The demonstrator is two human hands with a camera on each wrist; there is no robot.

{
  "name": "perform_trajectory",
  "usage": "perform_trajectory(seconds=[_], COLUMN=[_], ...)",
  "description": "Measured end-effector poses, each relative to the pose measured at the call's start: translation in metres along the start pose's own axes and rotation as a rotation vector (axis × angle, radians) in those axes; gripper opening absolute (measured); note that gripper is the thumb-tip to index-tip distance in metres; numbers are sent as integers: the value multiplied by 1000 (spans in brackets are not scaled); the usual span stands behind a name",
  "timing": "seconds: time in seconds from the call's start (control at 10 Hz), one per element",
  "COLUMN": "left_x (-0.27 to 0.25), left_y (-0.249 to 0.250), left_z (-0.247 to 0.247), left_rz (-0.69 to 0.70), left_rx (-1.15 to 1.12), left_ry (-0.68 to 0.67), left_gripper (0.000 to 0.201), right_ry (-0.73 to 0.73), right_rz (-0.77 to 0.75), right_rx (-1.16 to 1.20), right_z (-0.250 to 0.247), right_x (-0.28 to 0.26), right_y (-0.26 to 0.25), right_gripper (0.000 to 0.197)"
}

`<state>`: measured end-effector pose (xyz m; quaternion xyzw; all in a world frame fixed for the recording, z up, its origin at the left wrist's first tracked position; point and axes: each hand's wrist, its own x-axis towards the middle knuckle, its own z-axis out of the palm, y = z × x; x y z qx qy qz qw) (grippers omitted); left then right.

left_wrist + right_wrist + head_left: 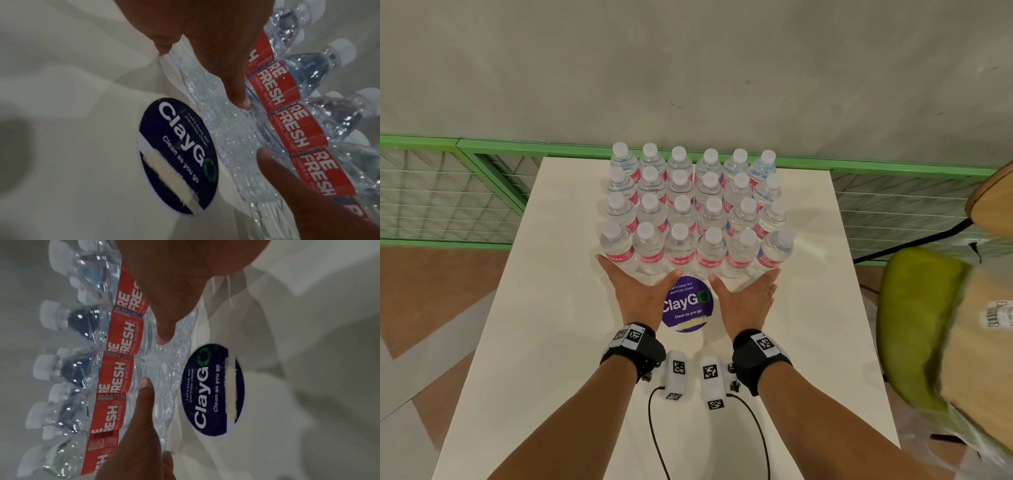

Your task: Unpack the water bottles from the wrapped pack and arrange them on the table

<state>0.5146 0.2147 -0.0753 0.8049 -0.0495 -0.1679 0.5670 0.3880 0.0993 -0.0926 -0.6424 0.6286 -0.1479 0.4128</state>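
Twenty-four clear water bottles (697, 209) with white caps and red RE FRESH labels, upright in a tight block of four rows of six on the far half of the white table (544, 342). No wrap visible around them; whether any film remains, cannot tell. Nearest row just beyond a round purple ClayGo sticker (687, 303) stuck to the tabletop.

Left hand (635, 291) flat and wide open, palm toward the near row, fingers straight and spread, fingertips touching the lower bodies of the left-side front bottles, thumb (232, 68) reaching toward the sticker side. Right hand (748, 296) mirrored, likewise spread and holding nothing, fingertips against the right-side front bottles, thumb (160, 288) angled inward. Both forearms extended straight forward over the table, black wrist straps (633, 346) with coded markers on each. Green chair (914, 325) to the right, beside the table.
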Motion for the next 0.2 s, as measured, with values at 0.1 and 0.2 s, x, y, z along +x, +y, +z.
perform_trajectory(seconds=[0.1,0.2], left_x=[-7,-26], left_y=[4,-13], left_z=[-18,-61], left_rz=[-31,-126], left_rx=[37,81], left_ry=[-15,-2], left_gripper=[136,93], right_ry=[-53,-8], right_rz=[-19,-113], right_rx=[42,21], right_z=[-19,-67], right_x=[-6,-12], right_y=[10,17], right_gripper=[117,70])
